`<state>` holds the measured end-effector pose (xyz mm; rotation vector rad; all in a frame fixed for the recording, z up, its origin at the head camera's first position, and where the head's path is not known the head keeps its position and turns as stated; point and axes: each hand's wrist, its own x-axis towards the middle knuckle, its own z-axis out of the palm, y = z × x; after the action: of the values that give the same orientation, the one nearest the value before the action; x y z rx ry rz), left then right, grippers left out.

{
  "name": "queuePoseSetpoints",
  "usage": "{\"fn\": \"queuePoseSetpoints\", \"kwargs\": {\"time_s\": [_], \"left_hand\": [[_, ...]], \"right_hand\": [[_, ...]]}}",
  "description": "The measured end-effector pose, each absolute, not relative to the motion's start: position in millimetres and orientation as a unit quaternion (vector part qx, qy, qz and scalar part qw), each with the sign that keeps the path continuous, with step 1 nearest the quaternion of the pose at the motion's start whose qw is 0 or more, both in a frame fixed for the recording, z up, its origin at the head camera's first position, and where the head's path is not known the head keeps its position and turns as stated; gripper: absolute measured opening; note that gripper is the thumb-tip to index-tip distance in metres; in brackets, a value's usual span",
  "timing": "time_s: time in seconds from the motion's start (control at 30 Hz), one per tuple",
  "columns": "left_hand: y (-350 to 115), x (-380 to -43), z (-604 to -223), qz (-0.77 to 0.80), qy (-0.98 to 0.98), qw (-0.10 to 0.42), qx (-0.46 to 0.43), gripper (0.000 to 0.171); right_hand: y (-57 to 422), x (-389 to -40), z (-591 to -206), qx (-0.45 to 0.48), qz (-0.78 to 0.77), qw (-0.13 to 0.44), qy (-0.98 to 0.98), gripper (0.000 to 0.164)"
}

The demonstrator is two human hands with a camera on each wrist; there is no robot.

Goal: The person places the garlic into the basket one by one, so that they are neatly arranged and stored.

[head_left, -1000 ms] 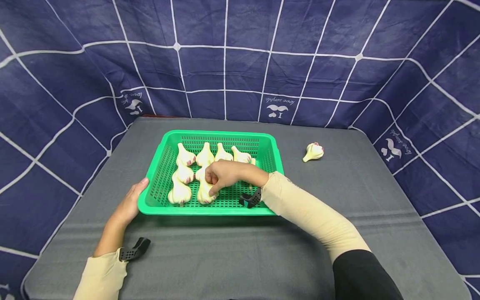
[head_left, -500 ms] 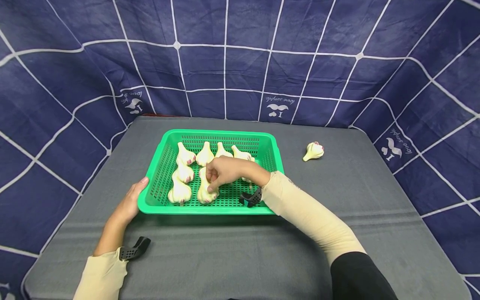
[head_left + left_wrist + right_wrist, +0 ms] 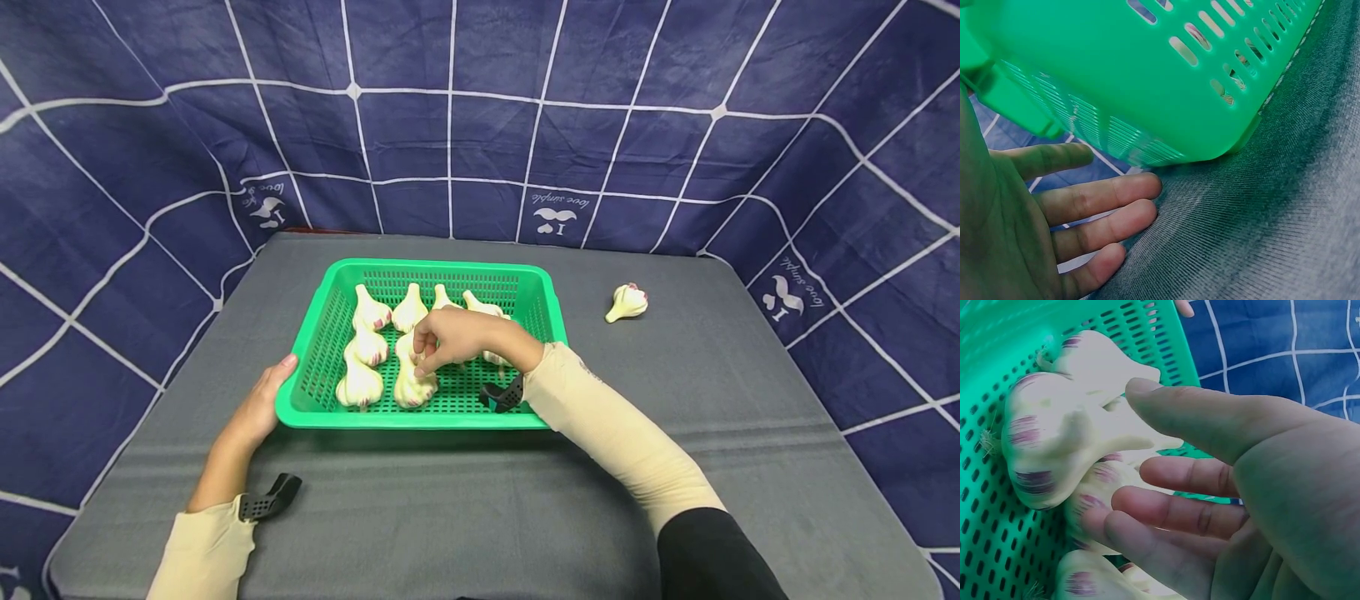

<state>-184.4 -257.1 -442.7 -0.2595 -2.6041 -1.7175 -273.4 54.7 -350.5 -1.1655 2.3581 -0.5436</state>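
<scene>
Several cream garlic bulbs with purple streaks lie in a green plastic basket [image 3: 420,420]. My right hand [image 3: 457,337] hovers over the middle of the basket, just above the front-middle garlic bulb [image 3: 412,390]. In the right wrist view, thumb and loosely bent fingers [image 3: 1166,512] stand apart, with that bulb [image 3: 1041,444] beyond their tips and nothing held. At the basket's left end is my left hand [image 3: 258,408], its thumb by the rim. Down there, the left wrist view has its fingers [image 3: 1104,197] straight and spread beside the basket wall [image 3: 1104,81].
One lone garlic bulb [image 3: 627,302] lies on the grey cloth-covered table [image 3: 480,517], right of the basket. Blue curtains with white grid lines [image 3: 495,133] surround the table at the back and both sides.
My right hand has risen slightly, and its thumb has drawn back from the front-middle garlic bulb. That bulb, the basket and my left hand stay in place.
</scene>
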Motion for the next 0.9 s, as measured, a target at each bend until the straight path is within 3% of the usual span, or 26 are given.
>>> {"fn": "queuePoseSetpoints", "kwargs": {"time_s": [0.9], "left_hand": [[-258.3, -183.8, -442.3, -0.534, -0.842, -0.001, -0.073, 0.057]], "right_hand": [[94.2, -276.3, -317.6, -0.394, -0.356, 0.159, 0.833, 0.034]]}}
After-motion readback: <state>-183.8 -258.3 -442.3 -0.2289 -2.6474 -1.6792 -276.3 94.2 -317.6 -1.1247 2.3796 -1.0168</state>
